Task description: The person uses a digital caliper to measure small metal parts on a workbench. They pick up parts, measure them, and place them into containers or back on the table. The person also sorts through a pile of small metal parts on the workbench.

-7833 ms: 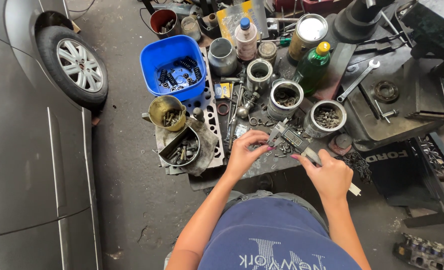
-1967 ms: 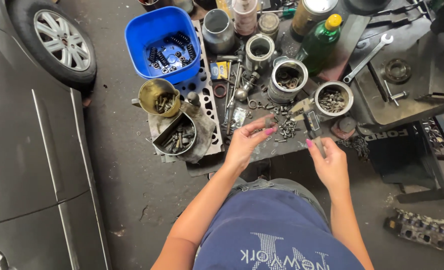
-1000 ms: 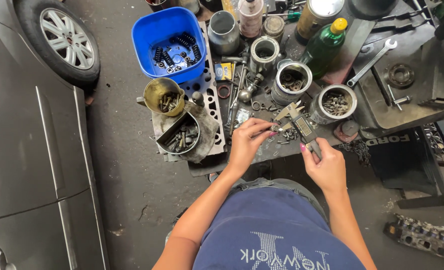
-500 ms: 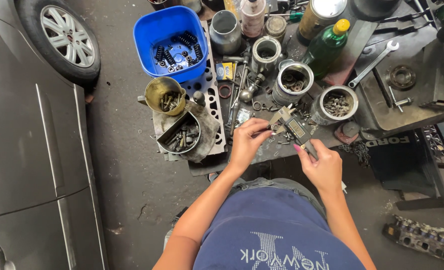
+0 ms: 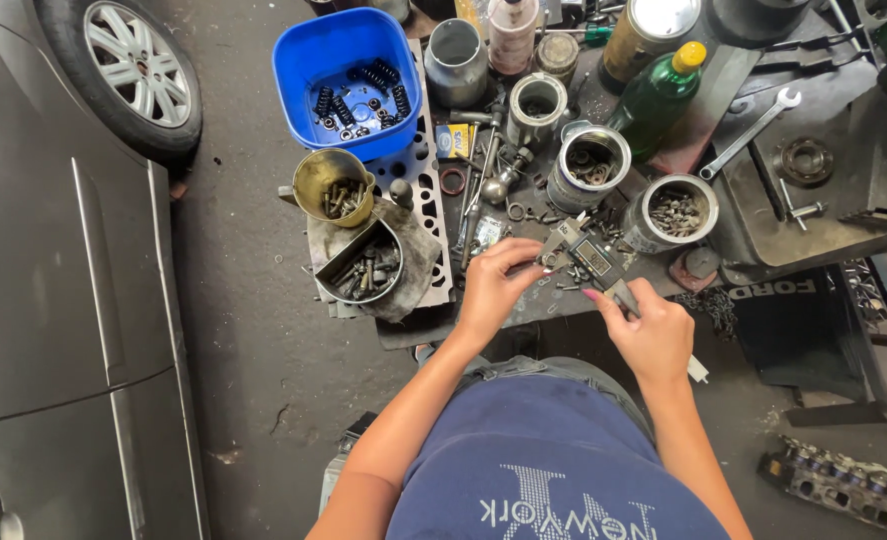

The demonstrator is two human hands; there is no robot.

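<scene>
Caliper: your digital caliper (image 5: 591, 262) lies slanted between your two hands, above the near edge of the cluttered workbench (image 5: 523, 300), its jaw end up and to the left, its beam running down to the right.
Left hand: your left hand (image 5: 491, 285) has its fingertips pinched narrow at the caliper's jaw end; whether a small part sits between them is too small to tell.
Right hand: your right hand (image 5: 651, 335) is curled around the caliper's beam, fingers closed on it, and the beam's tip pokes out past the palm.
Just beyond the caliper: two open metal tins, one holding rings and washers (image 5: 589, 165), one holding small dark hardware (image 5: 671, 211), with loose bits scattered on the bench between them and your hands.
Further left: a brass-coloured cup of bolts (image 5: 333, 186), a round tin of bolts (image 5: 363, 266) on a rag, and a blue tub of springs (image 5: 348, 75).
Further right: a green bottle with a yellow cap (image 5: 659, 95) and a combination wrench (image 5: 751, 130).
Floor side: a grey car (image 5: 53, 300) stands well to your left.
</scene>
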